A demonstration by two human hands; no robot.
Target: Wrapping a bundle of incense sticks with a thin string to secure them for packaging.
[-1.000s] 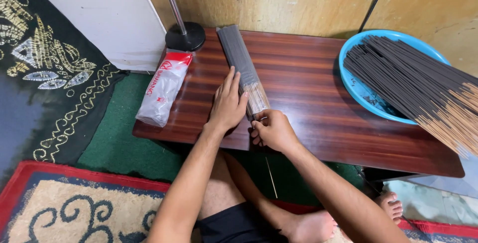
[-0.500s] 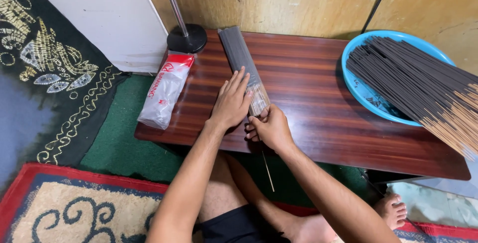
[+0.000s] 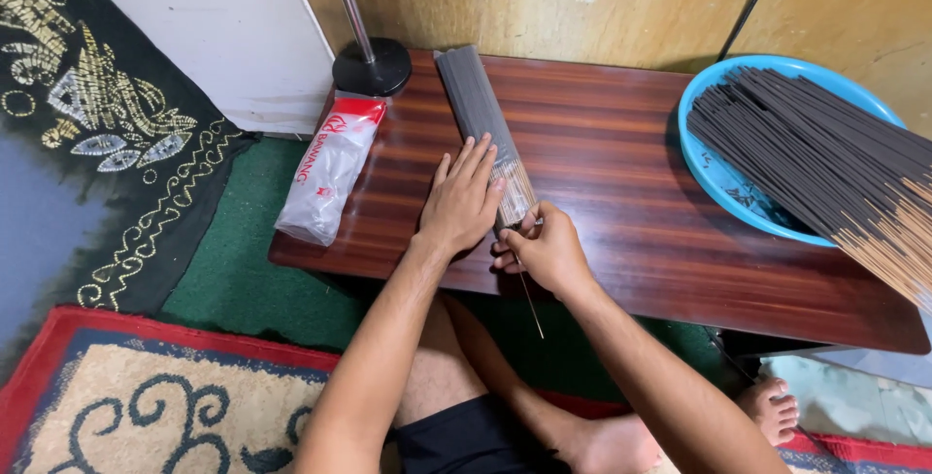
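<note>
Since the earlier frame, right hand [image 3: 546, 251] has drawn one incense stick [image 3: 529, 299] off the counter [image 3: 621, 192] edge, fingers pinching it; left hand [image 3: 464, 200] lies flat, released, beside the incense bundle [image 3: 485, 134]. Risk: the thin stick snapping.

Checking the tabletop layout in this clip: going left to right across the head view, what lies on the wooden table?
Clear plastic packet with a red top → black round stand base → left hand → wrapped bundle of dark incense sticks → right hand → blue basin holding loose incense sticks.
</note>
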